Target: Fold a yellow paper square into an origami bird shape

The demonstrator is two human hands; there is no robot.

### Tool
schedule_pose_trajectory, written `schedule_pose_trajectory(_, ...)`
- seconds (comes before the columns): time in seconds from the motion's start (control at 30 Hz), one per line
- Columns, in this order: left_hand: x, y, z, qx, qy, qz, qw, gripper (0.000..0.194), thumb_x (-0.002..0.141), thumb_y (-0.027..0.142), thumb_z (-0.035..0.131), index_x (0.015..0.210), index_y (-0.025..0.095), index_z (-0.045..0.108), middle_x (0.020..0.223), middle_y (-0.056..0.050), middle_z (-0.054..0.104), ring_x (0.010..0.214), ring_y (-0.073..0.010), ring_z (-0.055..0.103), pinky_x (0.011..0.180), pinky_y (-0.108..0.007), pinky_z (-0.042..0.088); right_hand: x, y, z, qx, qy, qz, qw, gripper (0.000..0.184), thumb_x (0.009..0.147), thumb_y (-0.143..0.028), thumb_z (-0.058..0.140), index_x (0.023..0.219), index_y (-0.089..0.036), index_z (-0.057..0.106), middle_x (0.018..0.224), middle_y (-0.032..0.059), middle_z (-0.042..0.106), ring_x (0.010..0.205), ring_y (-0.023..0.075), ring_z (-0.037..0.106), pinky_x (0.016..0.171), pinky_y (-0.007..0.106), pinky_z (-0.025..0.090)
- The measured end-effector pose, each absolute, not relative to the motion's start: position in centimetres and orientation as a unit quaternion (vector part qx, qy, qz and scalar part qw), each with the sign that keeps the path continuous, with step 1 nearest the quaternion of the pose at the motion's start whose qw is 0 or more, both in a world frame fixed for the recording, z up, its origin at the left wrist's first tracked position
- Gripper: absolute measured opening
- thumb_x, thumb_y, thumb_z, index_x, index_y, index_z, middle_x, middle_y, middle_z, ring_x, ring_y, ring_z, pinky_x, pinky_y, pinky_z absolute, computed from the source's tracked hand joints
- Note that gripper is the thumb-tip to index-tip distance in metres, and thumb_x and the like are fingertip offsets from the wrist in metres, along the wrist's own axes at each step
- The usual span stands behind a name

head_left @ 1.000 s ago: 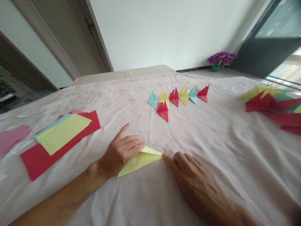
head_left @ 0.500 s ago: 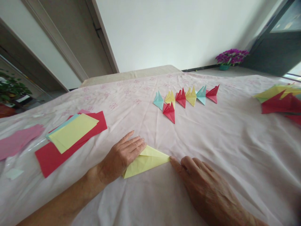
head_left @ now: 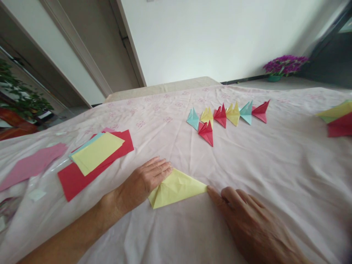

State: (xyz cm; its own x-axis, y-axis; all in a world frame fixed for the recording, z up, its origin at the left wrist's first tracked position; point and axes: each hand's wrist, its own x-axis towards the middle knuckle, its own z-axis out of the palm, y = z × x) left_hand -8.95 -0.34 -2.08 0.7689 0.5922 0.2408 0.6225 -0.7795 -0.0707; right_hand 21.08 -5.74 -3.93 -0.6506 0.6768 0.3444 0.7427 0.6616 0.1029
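Yellow paper [head_left: 181,190] between hands.
Left hand [head_left: 145,179], fingers together, covers its wide end; right hand [head_left: 247,216], index straight, thumb unseen, touches its tip.

White wall [head_left: 209,40] w/ grey-brown door [head_left: 101,44] on L, purple flowers [head_left: 286,65] nr R corner.

Looks like home: flower-print cloth [head_left: 165,234] under left hand [head_left: 143,179] and right hand [head_left: 247,216]; handled door [head_left: 101,40] beyond left, white wall [head_left: 206,40] ahead, purple potted flowers [head_left: 286,65] beyond right.
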Motion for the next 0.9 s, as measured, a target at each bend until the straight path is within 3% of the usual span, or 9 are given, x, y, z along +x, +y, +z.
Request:
schedule_pose_trajectory(0.17, -9.5, 0.0, -1.4, -0.943, -0.325, -0.068, 0.031, 0.047, 0.085, -0.002, 0.037, 0.128, 0.010, 0.054, 0.134, -0.013, 0.058, 0.128, -0.0213, 0.049, 0.110, -0.045, 0.039, 20.9, -5.7, -3.6, -0.389, -0.898, -0.139, 0.151, 0.053, 0.073, 0.003, 0.035, 0.120, -0.015, 0.054, 0.091, 0.0092, 0.064, 0.070, 0.0211, 0.061, 0.061, 0.034, 0.054)
schedule_pose_trajectory(0.3, -9.3, 0.0, 0.2, -0.933, -0.359, -0.034, -0.003, 0.046, 0.087, 0.004, 0.043, 0.130, 0.017, 0.055, 0.136, -0.007, 0.057, 0.131, -0.0222, 0.046, 0.113, -0.048, 0.032, 20.9, -5.5, -3.5, -0.379, -0.899, -0.143, 0.164, 0.052, 0.074, 0.002, 0.034, 0.118, -0.016, 0.055, 0.091, 0.0097, 0.065, 0.068, 0.0209, 0.060, 0.058, 0.033, 0.053)
schedule_pose_trajectory(0.43, -7.4, -0.6, 1.0, -0.902, -0.426, -0.050, 0.039, 0.024, 0.091, 0.022, 0.051, 0.108, 0.019, 0.068, 0.116, -0.006, 0.069, 0.127, -0.0283, 0.049, 0.113, -0.054, 0.027, 21.0, -5.4, -3.9, -0.381, -0.899, -0.140, 0.161, 0.052, 0.074, 0.003, 0.034, 0.119, -0.016, 0.054, 0.090, 0.0092, 0.065, 0.069, 0.0213, 0.060, 0.059, 0.034, 0.053)
schedule_pose_trajectory(0.53, -5.2, -1.0, 0.0, -0.873, -0.470, -0.065, 0.116, 0.029, 0.087, 0.036, 0.059, 0.090, 0.010, 0.070, 0.103, -0.013, 0.071, 0.118, -0.0318, 0.056, 0.112, -0.052, 0.029, 20.8, -5.4, -3.6, -0.389, -0.898, -0.131, 0.156, 0.051, 0.075, 0.002, 0.035, 0.118, -0.017, 0.054, 0.089, 0.0090, 0.065, 0.066, 0.0208, 0.059, 0.058, 0.033, 0.051)
schedule_pose_trajectory(0.67, -3.2, -1.3, -1.8, -0.837, -0.507, -0.081, 0.189, 0.019, 0.081, 0.026, 0.067, 0.083, 0.007, 0.068, 0.097, -0.016, 0.068, 0.102, -0.0295, 0.063, 0.107, -0.048, 0.039, 20.6, -5.4, -2.8, -0.395, -0.896, -0.122, 0.163, 0.049, 0.074, 0.001, 0.036, 0.114, -0.019, 0.056, 0.081, 0.0070, 0.064, 0.062, 0.0195, 0.058, 0.056, 0.032, 0.050)
schedule_pose_trajectory(0.8, -3.1, -1.5, -2.1, -0.826, -0.522, -0.094, 0.188, 0.007, 0.085, 0.014, 0.058, 0.080, 0.012, 0.063, 0.095, -0.012, 0.067, 0.090, -0.0251, 0.065, 0.109, -0.055, 0.034, 20.6, -5.6, -2.8, -0.399, -0.894, -0.122, 0.163, 0.046, 0.075, 0.000, 0.035, 0.111, -0.019, 0.056, 0.083, 0.0075, 0.064, 0.062, 0.0200, 0.057, 0.056, 0.033, 0.049)
schedule_pose_trajectory(0.9, -3.4, -1.3, -2.0, -0.863, -0.465, -0.112, 0.160, 0.017, 0.089, 0.007, 0.049, 0.098, 0.013, 0.062, 0.113, -0.012, 0.065, 0.106, -0.0241, 0.062, 0.111, -0.052, 0.033, 20.7, -5.7, -2.9, -0.401, -0.895, -0.119, 0.154, 0.044, 0.077, -0.001, 0.035, 0.113, -0.018, 0.055, 0.084, 0.0077, 0.064, 0.064, 0.0202, 0.057, 0.057, 0.033, 0.048)
